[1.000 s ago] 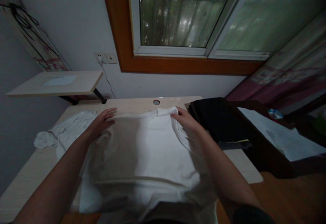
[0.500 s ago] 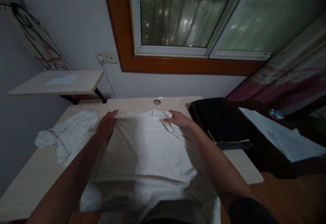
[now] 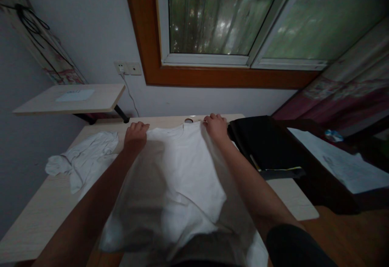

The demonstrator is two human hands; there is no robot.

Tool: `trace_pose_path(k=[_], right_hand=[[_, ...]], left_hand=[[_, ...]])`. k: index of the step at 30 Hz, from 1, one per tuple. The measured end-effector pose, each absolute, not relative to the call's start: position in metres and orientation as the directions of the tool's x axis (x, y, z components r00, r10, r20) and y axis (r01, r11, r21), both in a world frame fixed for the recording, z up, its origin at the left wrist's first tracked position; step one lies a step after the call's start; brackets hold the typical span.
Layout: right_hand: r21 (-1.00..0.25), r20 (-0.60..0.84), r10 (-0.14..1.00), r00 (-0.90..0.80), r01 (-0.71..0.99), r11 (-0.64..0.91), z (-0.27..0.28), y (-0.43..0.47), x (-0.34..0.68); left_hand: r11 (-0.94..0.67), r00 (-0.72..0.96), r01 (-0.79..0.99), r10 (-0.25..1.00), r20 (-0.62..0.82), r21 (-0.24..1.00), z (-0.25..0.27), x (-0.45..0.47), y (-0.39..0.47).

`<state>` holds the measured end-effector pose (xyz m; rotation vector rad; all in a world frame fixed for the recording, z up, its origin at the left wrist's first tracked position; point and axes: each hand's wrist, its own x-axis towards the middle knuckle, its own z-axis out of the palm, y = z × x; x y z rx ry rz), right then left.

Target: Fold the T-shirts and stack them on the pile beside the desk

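A white T-shirt (image 3: 182,165) is stretched between my two hands above the desk, its neckline toward the wall and its lower part draping toward me. My left hand (image 3: 135,134) grips it at the left shoulder, fingers curled over the cloth. At the right shoulder my right hand (image 3: 216,126) is closed on the fabric in the same way. Folds run across the lower right of the shirt, and its bottom edge is partly in shadow near my body. Another white garment (image 3: 88,157) lies crumpled on the desk, left of my left forearm.
The pale wooden desk (image 3: 39,214) carries a raised shelf (image 3: 106,101) at the back left. Folded black cloth (image 3: 264,141) is stacked at the right. Beyond it, a white sheet (image 3: 340,161) lies on a dark surface. A cable hole (image 3: 189,120) sits near the back edge.
Both hands have moved up and toward the wall, carrying the shirt's shoulders with them. My right hand has turned, its knuckles now on top. The shirt front has shifted, with new diagonal folds.
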<state>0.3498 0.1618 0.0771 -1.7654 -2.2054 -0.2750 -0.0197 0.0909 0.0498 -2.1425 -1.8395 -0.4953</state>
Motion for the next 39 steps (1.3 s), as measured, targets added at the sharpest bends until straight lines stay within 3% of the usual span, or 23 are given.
trace_pose_path(k=[4, 8, 11, 14, 22, 31, 39], right_hand=[[0.028, 0.358, 0.899, -0.254, 0.965, 0.261, 0.074, 0.148, 0.325], [-0.074, 0.268, 0.886, -0.38, 0.908, 0.412, 0.049, 0.126, 0.302], [-0.151, 0.252, 0.848, -0.467, 0.846, 0.511, 0.025, 0.109, 0.295], [-0.227, 0.312, 0.826, -0.47, 0.807, 0.545, 0.009, 0.096, 0.298], [-0.33, 0.345, 0.884, -0.314, 0.841, 0.428, 0.005, 0.059, 0.287], [-0.257, 0.339, 0.872, -0.353, 0.857, 0.447, 0.0, 0.041, 0.297], [-0.17, 0.368, 0.913, -0.175, 0.953, 0.251, -0.005, 0.064, 0.376]], left_hand=[[-0.218, 0.191, 0.975, 0.916, 0.352, 0.037, 0.047, 0.024, 0.075], [-0.245, 0.203, 0.957, 0.949, 0.242, 0.158, 0.027, 0.053, 0.048], [-0.188, 0.124, 0.963, 0.946, 0.298, 0.194, 0.011, 0.057, 0.028], [-0.229, 0.155, 0.953, 0.931, 0.332, 0.198, 0.003, 0.043, 0.014], [-0.282, 0.209, 0.936, 0.927, 0.312, 0.211, -0.003, -0.01, 0.001], [-0.358, 0.296, 0.916, 0.907, 0.3, 0.181, -0.004, -0.034, 0.002], [-0.372, 0.322, 0.914, 0.909, 0.265, 0.164, -0.002, -0.039, 0.024]])
